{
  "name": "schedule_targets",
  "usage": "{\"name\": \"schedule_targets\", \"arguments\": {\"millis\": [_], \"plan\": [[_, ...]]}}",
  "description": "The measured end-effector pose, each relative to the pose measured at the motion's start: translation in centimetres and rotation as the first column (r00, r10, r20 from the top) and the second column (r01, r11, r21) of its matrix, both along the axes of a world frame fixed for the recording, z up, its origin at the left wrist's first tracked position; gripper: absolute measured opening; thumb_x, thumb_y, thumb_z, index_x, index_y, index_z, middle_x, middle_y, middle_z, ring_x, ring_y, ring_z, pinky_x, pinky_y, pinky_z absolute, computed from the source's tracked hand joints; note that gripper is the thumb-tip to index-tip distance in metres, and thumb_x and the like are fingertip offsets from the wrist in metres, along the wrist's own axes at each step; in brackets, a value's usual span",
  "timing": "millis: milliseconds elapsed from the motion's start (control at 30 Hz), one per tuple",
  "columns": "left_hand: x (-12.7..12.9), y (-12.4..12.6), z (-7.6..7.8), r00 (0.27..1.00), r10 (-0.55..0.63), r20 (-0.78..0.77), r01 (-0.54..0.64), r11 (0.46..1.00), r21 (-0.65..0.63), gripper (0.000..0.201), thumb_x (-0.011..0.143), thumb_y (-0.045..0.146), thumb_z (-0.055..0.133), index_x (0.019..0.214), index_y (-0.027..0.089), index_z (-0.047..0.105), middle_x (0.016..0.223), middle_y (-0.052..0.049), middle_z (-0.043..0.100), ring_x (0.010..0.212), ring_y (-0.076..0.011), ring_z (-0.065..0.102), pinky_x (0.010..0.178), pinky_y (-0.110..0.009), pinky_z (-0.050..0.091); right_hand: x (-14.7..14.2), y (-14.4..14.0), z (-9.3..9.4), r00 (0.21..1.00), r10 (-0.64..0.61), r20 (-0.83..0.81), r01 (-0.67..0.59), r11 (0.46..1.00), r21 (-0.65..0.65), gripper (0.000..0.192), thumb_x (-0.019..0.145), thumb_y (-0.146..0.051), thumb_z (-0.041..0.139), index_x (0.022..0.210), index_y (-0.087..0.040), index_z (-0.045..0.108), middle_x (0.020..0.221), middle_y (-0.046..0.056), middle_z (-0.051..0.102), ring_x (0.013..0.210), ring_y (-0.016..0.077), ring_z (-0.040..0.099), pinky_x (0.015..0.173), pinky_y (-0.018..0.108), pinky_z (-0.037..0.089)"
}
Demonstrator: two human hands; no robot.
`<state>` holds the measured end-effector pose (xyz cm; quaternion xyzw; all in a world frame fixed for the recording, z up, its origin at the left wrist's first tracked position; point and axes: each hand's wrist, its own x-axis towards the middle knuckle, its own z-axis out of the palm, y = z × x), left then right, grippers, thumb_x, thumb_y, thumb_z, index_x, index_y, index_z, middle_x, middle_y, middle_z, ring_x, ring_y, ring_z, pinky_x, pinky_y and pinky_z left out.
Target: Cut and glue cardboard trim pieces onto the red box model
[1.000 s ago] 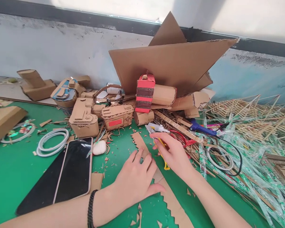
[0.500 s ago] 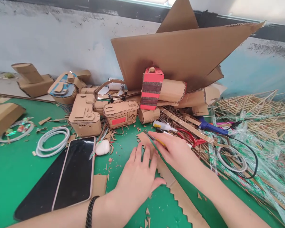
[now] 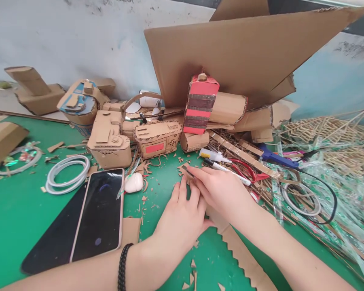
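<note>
Left hand: flat, fingers spread, pressing the cardboard strip to the green tabletop | Right hand: closed around a cutter, its tip on the strip just beyond the left fingertips | Strip: runs under both hands, zigzag edge toward the person | Phone: left of left hand.

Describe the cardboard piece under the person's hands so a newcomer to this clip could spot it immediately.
Start at the green mat that covers the table, then find the two hands meeting near its middle. The left hand presses flat on a long brown cardboard strip that runs toward the lower right. Unlike the loose scraps around it, one long edge is cut into saw teeth.
</note>
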<state>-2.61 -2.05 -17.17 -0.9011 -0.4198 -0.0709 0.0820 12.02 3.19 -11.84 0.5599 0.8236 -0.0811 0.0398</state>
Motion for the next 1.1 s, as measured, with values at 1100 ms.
{"name": "schedule_targets", "arguments": {"millis": [1100], "plan": [[0.0, 0.0, 0.1, 1.000, 0.007, -0.008, -0.007, 0.997, -0.074, 0.079, 0.100, 0.063, 0.061, 0.156, 0.007, 0.056, 0.152, -0.028, 0.060, 0.141, -0.0482, 0.060, 0.113, -0.059, 0.056, -0.8, 0.3, 1.1, 0.994, 0.009, 0.113, -0.012, 1.000, 0.027, 0.037, 0.109, -0.028, 0.046, 0.141, -0.028, 0.064, 0.106, 0.007, 0.081, 0.082, 0.0271, 0.078, 0.059, 0.034, 0.040]]}}
